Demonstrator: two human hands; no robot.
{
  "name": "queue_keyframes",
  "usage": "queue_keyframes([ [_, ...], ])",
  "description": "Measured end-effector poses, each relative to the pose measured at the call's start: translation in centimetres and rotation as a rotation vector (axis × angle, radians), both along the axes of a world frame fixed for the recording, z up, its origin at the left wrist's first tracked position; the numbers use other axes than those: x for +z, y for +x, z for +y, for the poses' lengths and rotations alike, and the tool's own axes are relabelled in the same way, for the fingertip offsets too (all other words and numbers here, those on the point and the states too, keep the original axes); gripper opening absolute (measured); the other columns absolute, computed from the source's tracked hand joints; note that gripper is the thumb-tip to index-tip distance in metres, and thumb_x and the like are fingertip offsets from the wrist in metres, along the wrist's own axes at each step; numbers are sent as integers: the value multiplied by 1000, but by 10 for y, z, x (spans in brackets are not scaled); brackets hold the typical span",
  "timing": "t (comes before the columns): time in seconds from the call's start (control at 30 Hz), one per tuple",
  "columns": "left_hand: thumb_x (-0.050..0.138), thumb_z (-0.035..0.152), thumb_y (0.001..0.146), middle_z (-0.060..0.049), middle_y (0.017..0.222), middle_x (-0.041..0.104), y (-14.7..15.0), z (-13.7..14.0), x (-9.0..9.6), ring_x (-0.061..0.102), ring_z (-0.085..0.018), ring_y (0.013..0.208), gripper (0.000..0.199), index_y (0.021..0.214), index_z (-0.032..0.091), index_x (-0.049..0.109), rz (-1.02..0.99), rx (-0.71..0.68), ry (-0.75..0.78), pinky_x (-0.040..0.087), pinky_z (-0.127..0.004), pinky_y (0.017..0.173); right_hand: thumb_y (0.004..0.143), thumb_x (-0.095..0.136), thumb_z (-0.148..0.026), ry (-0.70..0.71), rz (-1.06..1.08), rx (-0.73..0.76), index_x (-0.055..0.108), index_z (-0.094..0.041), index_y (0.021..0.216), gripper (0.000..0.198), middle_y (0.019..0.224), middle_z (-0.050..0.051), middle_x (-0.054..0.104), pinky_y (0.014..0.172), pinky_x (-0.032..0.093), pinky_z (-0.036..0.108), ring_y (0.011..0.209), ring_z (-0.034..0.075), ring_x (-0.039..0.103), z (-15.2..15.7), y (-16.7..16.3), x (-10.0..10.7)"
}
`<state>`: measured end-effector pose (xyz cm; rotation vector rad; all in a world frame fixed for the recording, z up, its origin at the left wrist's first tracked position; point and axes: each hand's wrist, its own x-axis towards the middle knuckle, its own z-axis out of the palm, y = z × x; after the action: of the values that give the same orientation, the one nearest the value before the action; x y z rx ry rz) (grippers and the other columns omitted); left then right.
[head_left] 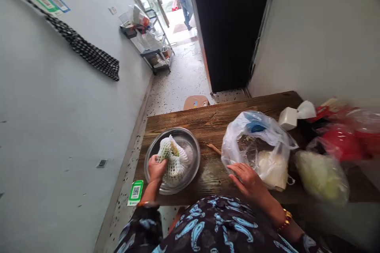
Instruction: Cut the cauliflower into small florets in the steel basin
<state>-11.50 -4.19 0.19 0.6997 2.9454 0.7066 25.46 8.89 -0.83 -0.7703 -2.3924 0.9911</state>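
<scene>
1. Netting (175,170), white foam, lies in metal bowl (194,170), under and just right of the left-hand grip; yellow-green patch (174,150) shows at an opening, rest of contents hidden
2. Left hand (157,168): thumb and fingers pinching the netting's left side, firmness can't tell
3. Right hand (245,180): thumb spread away from fingers, fingertips at the near left edge of translucent plastic bag (233,138), well right of the left grip; looks like light contact, no pinch seen
4. Brown stick (214,149) on wooden table (213,122), between the two hands and farther out, end just beside the bag; pale chunk (268,166) in the bag, just right of the right hand
5. Slip risk: netting looks stretchy and loose, so a hard pull from the left grip could let the contents drop out and roll in the bowl
6. Tear risk: holding by one side loads a few foam strands, these could snap
7. Tip risk: no hand seen steadying the bowl rim; pressing down on the grip side could tilt or skid it, near table edge is close
8. Snag risk: thin bag edge right at the right fingertips, a quick move could catch it, drag the bag and shove the stick toward the bowl
</scene>
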Motion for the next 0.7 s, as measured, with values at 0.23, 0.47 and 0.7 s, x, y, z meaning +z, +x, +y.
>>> queue_keyframes([
  [0.23, 63, 20, 64, 2, 72, 51, -47, -27, -44, 52, -15, 72, 14, 68, 19, 50, -197, -78, 102, 42, -25, 70, 97, 50, -29, -119, 14, 15, 62, -23, 122, 28, 114, 9, 70, 94, 53, 43, 107, 26, 65, -61, -64, -23],
  [0.47, 64, 13, 64, 1, 78, 49, -77, -52, -75, 51, -14, 74, 16, 70, 19, 50, -320, -224, 177, 43, -26, 73, 97, 49, -34, -242, 24, 23, 65, -22, 116, 28, 110, 10, 71, 91, 54, 40, 102, 24, 67, -108, -182, -33],
  [0.7, 64, 14, 67, 0, 80, 50, -98, -70, -80, 52, -16, 78, 13, 73, 18, 53, -395, -387, 209, 43, -29, 77, 89, 56, -33, -242, 51, -84, 58, -17, 128, 42, 114, 13, 68, 87, 54, 39, 85, 21, 67, -121, -290, -46],
])
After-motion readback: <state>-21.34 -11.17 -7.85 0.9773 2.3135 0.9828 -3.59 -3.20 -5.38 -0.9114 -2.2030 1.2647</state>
